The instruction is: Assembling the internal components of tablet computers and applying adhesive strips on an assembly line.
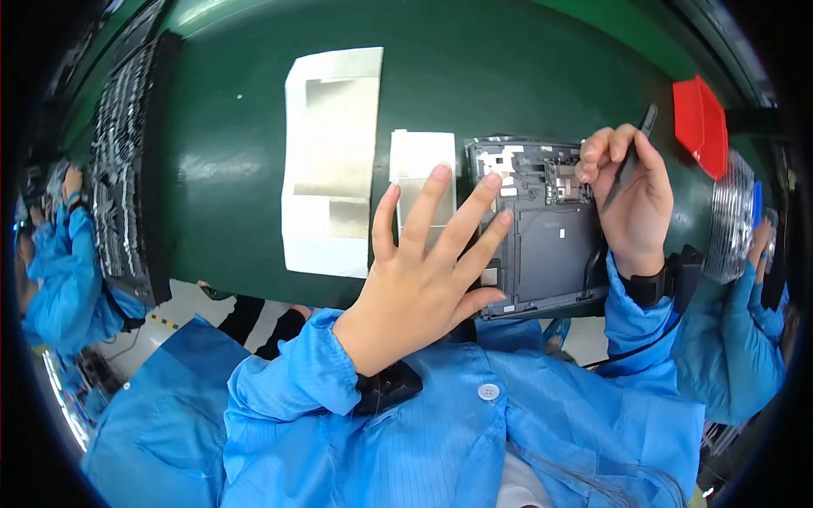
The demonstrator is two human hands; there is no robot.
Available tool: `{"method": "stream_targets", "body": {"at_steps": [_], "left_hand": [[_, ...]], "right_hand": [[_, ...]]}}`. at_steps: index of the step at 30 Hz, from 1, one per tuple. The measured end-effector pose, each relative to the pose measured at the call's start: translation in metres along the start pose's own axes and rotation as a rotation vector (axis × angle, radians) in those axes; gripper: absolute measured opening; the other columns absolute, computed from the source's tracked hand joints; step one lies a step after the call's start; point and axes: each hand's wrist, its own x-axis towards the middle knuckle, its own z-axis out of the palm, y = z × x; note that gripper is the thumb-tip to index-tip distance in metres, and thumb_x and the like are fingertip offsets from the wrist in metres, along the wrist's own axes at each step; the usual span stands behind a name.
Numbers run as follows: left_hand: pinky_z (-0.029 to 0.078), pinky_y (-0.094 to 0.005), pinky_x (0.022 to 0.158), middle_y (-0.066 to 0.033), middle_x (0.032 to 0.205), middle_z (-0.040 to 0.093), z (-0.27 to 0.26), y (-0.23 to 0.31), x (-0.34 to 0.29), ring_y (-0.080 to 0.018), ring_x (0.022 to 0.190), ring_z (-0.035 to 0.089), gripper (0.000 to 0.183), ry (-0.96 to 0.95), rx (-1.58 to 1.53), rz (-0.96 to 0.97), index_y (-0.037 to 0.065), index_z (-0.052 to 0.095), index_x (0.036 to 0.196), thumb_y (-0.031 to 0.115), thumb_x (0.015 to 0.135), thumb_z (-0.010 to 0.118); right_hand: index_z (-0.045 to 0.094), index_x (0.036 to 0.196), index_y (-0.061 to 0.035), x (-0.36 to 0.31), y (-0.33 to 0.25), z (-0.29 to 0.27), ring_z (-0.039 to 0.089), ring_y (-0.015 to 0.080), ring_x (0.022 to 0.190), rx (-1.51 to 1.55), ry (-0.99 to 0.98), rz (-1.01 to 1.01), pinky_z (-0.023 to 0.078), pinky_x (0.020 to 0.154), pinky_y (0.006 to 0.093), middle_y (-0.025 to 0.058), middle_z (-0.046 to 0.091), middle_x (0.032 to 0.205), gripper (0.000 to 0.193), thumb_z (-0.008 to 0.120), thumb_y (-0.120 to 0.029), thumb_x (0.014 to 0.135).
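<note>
My left hand (415, 284) is open, its fingers spread over a small white sheet with silvery patches (415, 152) and the left edge of a black laptop chassis (555, 258). Whether the fingertips touch either one, I cannot tell. My right hand (637, 207) is at the chassis's right side, palm turned up, with a pair of black tweezers (649, 123) held in its curled fingers. The tweezers' pointed end slants down across the palm. White and silver pieces show along the chassis's upper part, near my right fingertips.
A larger white backing sheet with silvery pieces (334, 157) lies to the left on the green table (229, 195). Farther left stands a tall stack of dark parts (123, 169). At right are a red bin (699, 127) and stacked clear trays (731, 220). People in blue work at both sides.
</note>
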Motion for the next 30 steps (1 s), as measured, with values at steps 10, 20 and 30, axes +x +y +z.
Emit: {"method": "stream_targets", "body": {"at_steps": [10, 20, 30], "left_hand": [[0.039, -0.0448, 0.099, -0.0149, 0.123, 0.056, -0.025, -0.065, -0.023, -0.0358, 0.115, 0.044, 0.038, 0.348, -0.016, -0.355, 0.005, 0.063, 0.123, 0.01, 0.086, 0.07], [0.043, -0.0378, 0.09, -0.0103, 0.103, 0.062, -0.042, -0.149, -0.006, -0.0288, 0.099, 0.051, 0.023, 0.486, 0.01, -0.364, 0.002, 0.067, 0.108, 0.018, 0.093, 0.068], [0.04, -0.0316, 0.083, -0.0034, 0.088, 0.06, -0.033, -0.201, 0.027, -0.0203, 0.095, 0.048, 0.028, 0.285, -0.345, -0.448, 0.001, 0.07, 0.093, 0.028, 0.088, 0.075]], "right_hand": [[0.07, 0.101, -0.0014, 0.019, -0.021, 0.085, 0.043, 0.0058, 0.06, -0.99, -0.129, 0.069, 0.033, 0.055, 0.0251, -0.0029, 0.05, 0.067, 0.016, 0.067, -0.015, 0.092], [0.067, 0.095, -0.0027, 0.119, 0.018, 0.134, 0.051, 0.0078, 0.071, -0.79, -0.181, -0.005, 0.041, 0.068, 0.0231, 0.0004, 0.055, 0.074, 0.035, 0.054, -0.034, 0.104], [0.07, 0.114, -0.0011, 0.149, 0.063, 0.141, 0.065, 0.0111, 0.093, -0.541, -0.278, -0.084, 0.053, 0.081, 0.0248, 0.005, 0.07, 0.103, 0.022, 0.074, -0.007, 0.092]]}}
